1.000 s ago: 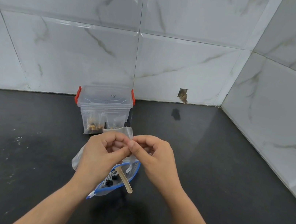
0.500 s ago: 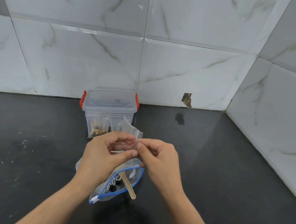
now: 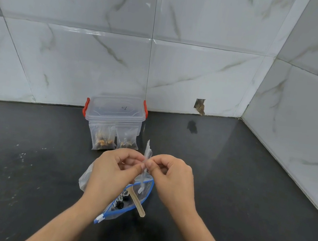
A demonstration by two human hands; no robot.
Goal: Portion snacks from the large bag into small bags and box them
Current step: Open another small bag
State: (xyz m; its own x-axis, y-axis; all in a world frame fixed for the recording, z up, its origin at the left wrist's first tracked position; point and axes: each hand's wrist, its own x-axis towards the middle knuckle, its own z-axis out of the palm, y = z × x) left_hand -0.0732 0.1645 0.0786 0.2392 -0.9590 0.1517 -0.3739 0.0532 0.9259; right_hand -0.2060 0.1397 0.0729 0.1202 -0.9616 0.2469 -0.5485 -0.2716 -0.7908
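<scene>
My left hand and my right hand meet over the counter, both pinching a small clear bag that stands edge-on between my fingertips. Under my hands lies the large clear bag with a blue zip edge; a few dark snacks and a wooden scoop sit in it. At the back stands a clear plastic box with red latches and its lid on. Two small filled bags lean against the front of the box.
The dark counter runs to white marble-look wall tiles at the back and on the right. A small hole shows in the back tile near the corner. Pale smudges mark the counter on the left.
My hands have turned the small bag from flat-on to edge-on, its top now sticking up between my fingertips. The camera has tilted slightly; the box looks higher in view.
</scene>
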